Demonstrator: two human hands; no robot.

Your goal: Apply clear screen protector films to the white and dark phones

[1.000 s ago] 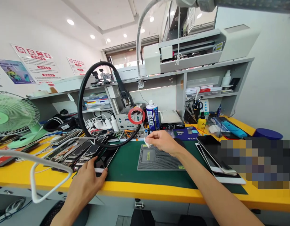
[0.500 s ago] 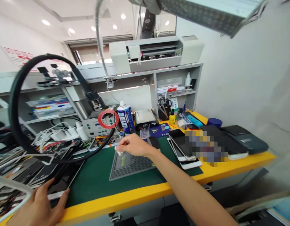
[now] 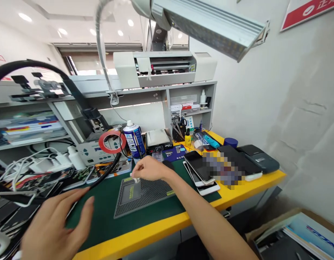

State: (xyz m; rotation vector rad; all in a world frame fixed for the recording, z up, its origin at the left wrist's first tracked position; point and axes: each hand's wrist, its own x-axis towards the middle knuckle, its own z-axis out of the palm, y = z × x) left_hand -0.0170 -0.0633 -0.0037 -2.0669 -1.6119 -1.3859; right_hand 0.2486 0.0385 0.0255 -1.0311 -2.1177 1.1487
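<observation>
My right hand (image 3: 149, 169) reaches over the middle of the bench. Its thumb and fingers are pinched on a small white wad (image 3: 135, 180), tissue or cotton by its look. Directly below lies a grey perforated repair mat (image 3: 153, 195) with yellow-green print, on a green work mat (image 3: 102, 231). At the lower left my left hand (image 3: 57, 225) is raised with fingers apart, holding nothing. It hovers beside the left end of the green mat and hides part of the dark device panels and phone parts (image 3: 9, 216) there.
A stack of phones and tablets (image 3: 198, 169) lies right of the mats. Behind stand a blue spray can (image 3: 134, 141), a red tape roll (image 3: 112, 141) and a yellow bottle (image 3: 187, 138). A black flexible arm (image 3: 74, 92) arches over the left side. A lamp (image 3: 207, 25) hangs above.
My left hand has lifted off the dark tablet at the left and moved right. My right hand still pinches the white wad above the grey mat. The view has turned right.
</observation>
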